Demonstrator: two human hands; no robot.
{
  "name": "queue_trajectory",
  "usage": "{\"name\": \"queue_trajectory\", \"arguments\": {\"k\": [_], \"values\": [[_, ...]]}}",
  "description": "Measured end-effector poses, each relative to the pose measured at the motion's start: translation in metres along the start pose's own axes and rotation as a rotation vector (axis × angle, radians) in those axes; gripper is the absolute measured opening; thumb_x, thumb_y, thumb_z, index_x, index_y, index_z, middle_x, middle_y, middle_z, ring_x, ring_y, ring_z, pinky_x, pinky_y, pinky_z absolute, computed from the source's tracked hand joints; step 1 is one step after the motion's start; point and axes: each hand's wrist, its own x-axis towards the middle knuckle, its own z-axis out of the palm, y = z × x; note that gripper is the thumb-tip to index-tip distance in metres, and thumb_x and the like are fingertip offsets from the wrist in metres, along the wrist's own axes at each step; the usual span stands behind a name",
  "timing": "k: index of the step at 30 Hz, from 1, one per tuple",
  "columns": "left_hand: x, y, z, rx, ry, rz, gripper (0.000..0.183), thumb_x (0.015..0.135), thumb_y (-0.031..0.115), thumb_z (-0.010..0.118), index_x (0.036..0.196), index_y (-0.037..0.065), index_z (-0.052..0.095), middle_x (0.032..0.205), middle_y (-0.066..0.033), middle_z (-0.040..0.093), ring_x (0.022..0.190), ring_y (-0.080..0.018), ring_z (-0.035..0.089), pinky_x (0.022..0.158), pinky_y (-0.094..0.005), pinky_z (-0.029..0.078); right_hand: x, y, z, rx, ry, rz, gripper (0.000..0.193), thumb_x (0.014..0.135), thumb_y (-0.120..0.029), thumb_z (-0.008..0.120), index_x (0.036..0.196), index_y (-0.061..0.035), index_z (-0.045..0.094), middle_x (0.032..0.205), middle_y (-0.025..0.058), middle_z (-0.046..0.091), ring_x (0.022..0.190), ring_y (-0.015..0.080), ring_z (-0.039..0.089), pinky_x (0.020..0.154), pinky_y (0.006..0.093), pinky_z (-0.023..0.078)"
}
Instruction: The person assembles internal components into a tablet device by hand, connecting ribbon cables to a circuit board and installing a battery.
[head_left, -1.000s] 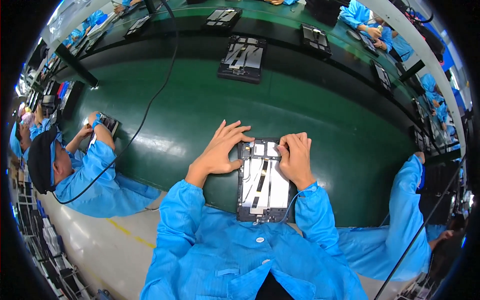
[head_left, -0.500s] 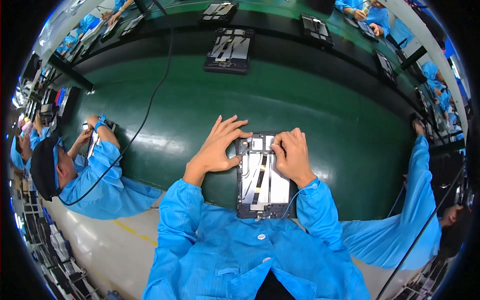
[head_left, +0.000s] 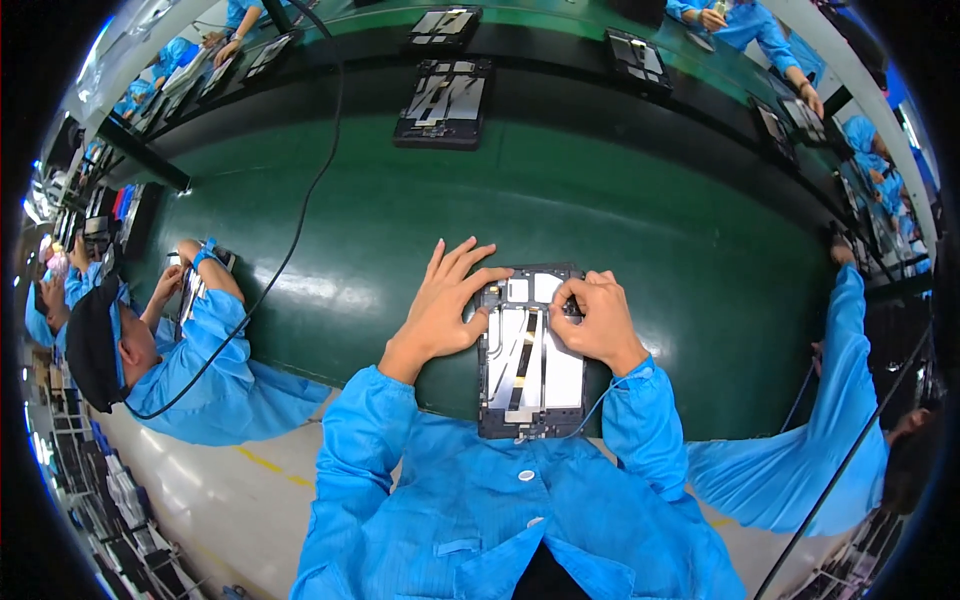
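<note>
Two bare hands work at an opened tablet chassis (head_left: 530,350) that lies flat on the green bench (head_left: 620,210), low in the centre of the frame, its near end just at the bench edge by the person's chest. The left hand (head_left: 445,310) rests palm down beside the chassis's left edge, fingers spread wide and flat, with the thumb and forefinger touching the frame near its upper left corner. The right hand (head_left: 598,322) lies on the upper right part of the chassis, its fingers curled in narrow and pinched together at a spot near the top edge; whether they grip a small part there is too fine to tell. That hand covers the chassis's right upper corner.

A thin light cable (head_left: 592,412) runs from the right cuff down to the chassis's lower end. Higher up, in the upper middle of the frame, a second opened device (head_left: 445,102) lies on the bench, well apart from the hands. A black cord (head_left: 290,240) crosses the bench from the top toward the lower left, where a co-worker in a blue coat (head_left: 200,370) bends over another device. At the right edge another blue sleeve (head_left: 840,400) reaches onto the bench. More devices sit along the far dark strip at the top.
</note>
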Motion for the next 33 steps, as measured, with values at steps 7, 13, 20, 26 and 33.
{"name": "queue_trajectory", "arguments": {"k": [7,13,20,26,33], "values": [[-0.018,0.008,0.010,-0.103,0.196,0.057,0.047,0.084,0.010,0.074,0.131,0.016,0.075,0.150,-0.0159,0.061,0.150,-0.0430,0.050,0.131,-0.0629,0.034,0.000,0.003,0.000,0.043,-0.039,0.047,0.013,0.069,-0.020,0.083,0.074,-0.0101,0.076,0.061,0.0076,0.055,0.068,0.0269,0.058,0.078,0.0407,0.043],[-0.039,0.028,0.013,0.124,0.246,0.151,0.030,0.083,0.011,0.077,0.112,0.012,0.079,0.130,-0.0123,0.069,0.127,-0.0380,0.064,0.114,-0.0585,0.050,0.002,0.000,-0.002,0.087,0.000,0.050,0.011,0.071,-0.018,0.083,0.076,-0.0121,0.075,0.057,0.0017,0.047,0.065,0.0233,0.050,0.075,0.0388,0.039],[-0.049,0.042,0.014,0.064,0.206,0.102,0.038,0.084,0.012,0.077,0.121,0.015,0.084,0.133,-0.0124,0.070,0.130,-0.0388,0.061,0.115,-0.0594,0.048,0.002,0.002,-0.003,0.111,-0.010,0.054,0.014,0.076,-0.022,0.084,0.078,-0.0097,0.076,0.063,0.0076,0.060,0.072,0.0263,0.058,0.079,0.0410,0.042],[-0.055,0.055,0.013,0.060,0.109,0.145,0.035,0.088,0.016,0.077,0.123,0.015,0.084,0.139,-0.0115,0.070,0.134,-0.0382,0.060,0.119,-0.0599,0.045,0.002,0.003,0.000,0.121,0.022,0.095,0.013,0.079,-0.022,0.084,0.081,-0.0108,0.078,0.062,0.0060,0.057,0.072,0.0260,0.058,0.078,0.0408,0.041],[-0.060,0.057,0.011,-0.172,0.035,0.075,0.026,0.088,0.019,0.080,0.112,0.012,0.087,0.142,-0.0099,0.071,0.139,-0.0370,0.058,0.119,-0.0558,0.044,0.002,0.008,0.005,0.148,0.050,0.053,0.011,0.080,-0.020,0.084,0.082,-0.0106,0.079,0.059,0.0047,0.052,0.068,0.0241,0.053,0.076,0.0403,0.040]]}}
